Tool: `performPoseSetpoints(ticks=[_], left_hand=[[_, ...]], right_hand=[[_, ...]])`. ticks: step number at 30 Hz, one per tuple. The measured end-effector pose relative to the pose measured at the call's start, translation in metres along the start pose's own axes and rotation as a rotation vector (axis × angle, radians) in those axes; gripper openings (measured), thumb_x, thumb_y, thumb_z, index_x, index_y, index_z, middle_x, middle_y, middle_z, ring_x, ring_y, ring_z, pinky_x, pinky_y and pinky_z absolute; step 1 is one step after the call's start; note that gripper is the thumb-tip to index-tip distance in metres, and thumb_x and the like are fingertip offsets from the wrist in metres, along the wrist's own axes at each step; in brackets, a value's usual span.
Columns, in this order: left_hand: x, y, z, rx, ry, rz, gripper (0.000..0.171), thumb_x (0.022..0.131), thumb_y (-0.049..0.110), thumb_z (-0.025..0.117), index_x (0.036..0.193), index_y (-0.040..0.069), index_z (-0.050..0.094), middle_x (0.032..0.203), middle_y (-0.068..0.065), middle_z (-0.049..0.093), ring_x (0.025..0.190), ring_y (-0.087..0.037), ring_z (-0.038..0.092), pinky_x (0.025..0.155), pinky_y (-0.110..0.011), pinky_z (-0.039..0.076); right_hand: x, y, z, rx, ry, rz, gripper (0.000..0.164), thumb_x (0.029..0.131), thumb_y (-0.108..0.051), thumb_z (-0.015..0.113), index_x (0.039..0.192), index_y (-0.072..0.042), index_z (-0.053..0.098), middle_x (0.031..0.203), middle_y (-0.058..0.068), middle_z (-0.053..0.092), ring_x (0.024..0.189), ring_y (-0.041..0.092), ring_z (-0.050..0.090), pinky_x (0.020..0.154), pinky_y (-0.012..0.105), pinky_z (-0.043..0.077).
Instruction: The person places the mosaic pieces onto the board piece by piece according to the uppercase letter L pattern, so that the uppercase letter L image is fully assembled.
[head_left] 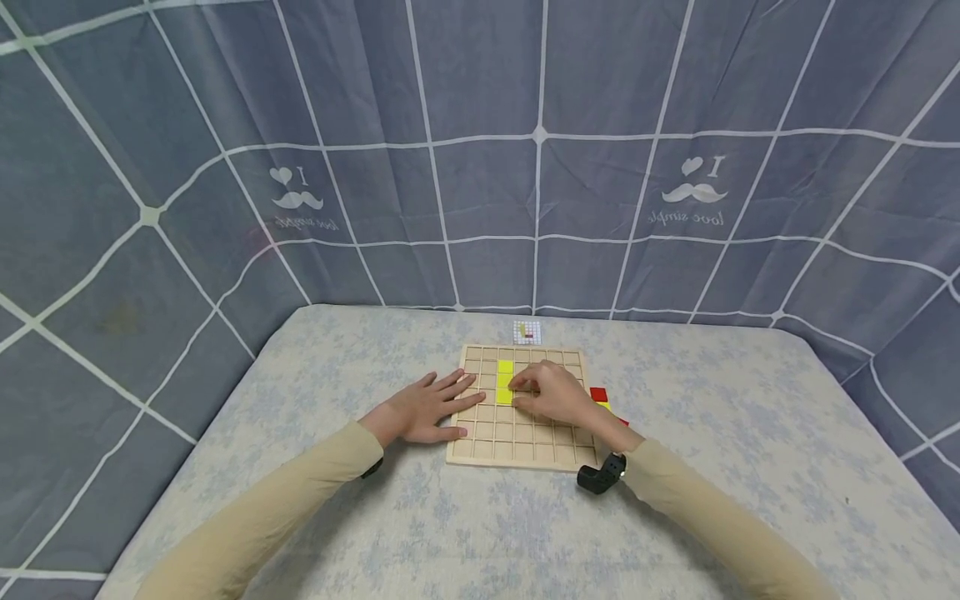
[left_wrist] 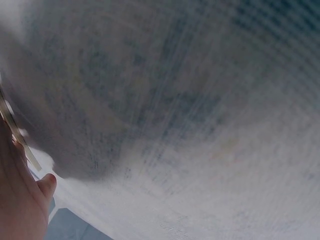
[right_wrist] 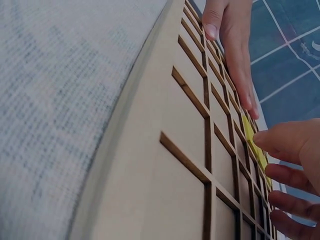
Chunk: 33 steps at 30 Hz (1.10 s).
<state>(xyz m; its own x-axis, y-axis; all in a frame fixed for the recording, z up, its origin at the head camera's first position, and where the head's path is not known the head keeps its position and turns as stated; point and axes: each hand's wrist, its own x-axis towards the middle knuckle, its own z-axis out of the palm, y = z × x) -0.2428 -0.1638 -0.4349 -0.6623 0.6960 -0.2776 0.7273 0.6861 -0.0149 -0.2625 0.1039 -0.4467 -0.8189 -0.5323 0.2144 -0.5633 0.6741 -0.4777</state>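
Observation:
A wooden grid board (head_left: 487,457) lies on the table, its cells divided by thin raised strips. Three yellow tiles (head_left: 505,380) form a column in it, slightly left of the middle. With thumb and index finger, my right hand (head_left: 553,393) pinches the lowest yellow tile at its right side; the other fingers curve above the board. In the right wrist view the fingertips (right_wrist: 272,170) overlap the yellow tiles. My left hand (head_left: 429,410) rests over the board's left edge, fingers straight and spread, with nothing held.
A small pattern card (head_left: 527,332) with a coloured grid lies behind the board. Right of it, a red tile (head_left: 598,393) and further red and yellow tiles are partly hidden by my right wrist. A checked curtain (head_left: 480,192) hangs behind the cloth-covered table (head_left: 360,533).

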Motion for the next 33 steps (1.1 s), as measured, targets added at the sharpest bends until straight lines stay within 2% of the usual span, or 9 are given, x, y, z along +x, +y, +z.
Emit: performPoseSetpoints(ticks=[8,17,23,27,33], left_hand=[[0.003,-0.003,0.004,-0.002,0.000,-0.010,0.066,0.098,0.061,0.031,0.155,0.034,0.013,0.164,0.000,0.003,0.151,-0.023,0.004,0.118,-0.055,0.017],[0.003,-0.002,0.001,0.003,0.009,0.010,0.066,0.099,0.059,0.032,0.156,0.031,0.014,0.164,-0.002,0.004,0.151,-0.025,0.004,0.118,-0.056,0.017],[0.003,-0.003,0.003,0.000,0.018,0.008,0.066,0.099,0.059,0.033,0.156,0.031,0.014,0.164,-0.003,0.004,0.151,-0.026,0.005,0.117,-0.057,0.018],[0.003,-0.003,0.002,-0.015,0.022,0.012,0.066,0.099,0.058,0.034,0.156,0.030,0.016,0.164,-0.004,0.006,0.151,-0.027,0.006,0.117,-0.058,0.018],[0.003,-0.003,0.004,-0.017,0.026,0.024,0.066,0.099,0.058,0.034,0.156,0.028,0.016,0.164,-0.005,0.007,0.151,-0.028,0.006,0.116,-0.058,0.018]], right_hand=[[-0.010,0.008,-0.024,-0.003,0.058,0.003,0.022,0.083,-0.021,0.075,0.104,-0.013,0.075,0.098,0.001,0.071,0.091,0.019,0.061,0.077,0.035,0.051],[-0.034,0.029,-0.053,-0.011,0.146,0.078,0.025,0.084,-0.021,0.075,0.107,-0.011,0.074,0.100,0.002,0.070,0.095,0.024,0.059,0.078,0.040,0.050],[-0.050,0.046,-0.068,-0.053,0.187,0.126,0.025,0.083,-0.021,0.075,0.106,-0.012,0.074,0.101,0.003,0.071,0.093,0.023,0.059,0.079,0.041,0.050],[-0.061,0.057,-0.073,-0.079,0.173,0.155,0.026,0.082,-0.021,0.076,0.106,-0.011,0.074,0.098,0.003,0.072,0.091,0.021,0.058,0.077,0.040,0.050],[-0.077,0.070,-0.075,-0.078,0.118,0.135,0.026,0.080,-0.018,0.077,0.103,-0.009,0.075,0.093,0.003,0.073,0.088,0.023,0.061,0.075,0.040,0.050]])
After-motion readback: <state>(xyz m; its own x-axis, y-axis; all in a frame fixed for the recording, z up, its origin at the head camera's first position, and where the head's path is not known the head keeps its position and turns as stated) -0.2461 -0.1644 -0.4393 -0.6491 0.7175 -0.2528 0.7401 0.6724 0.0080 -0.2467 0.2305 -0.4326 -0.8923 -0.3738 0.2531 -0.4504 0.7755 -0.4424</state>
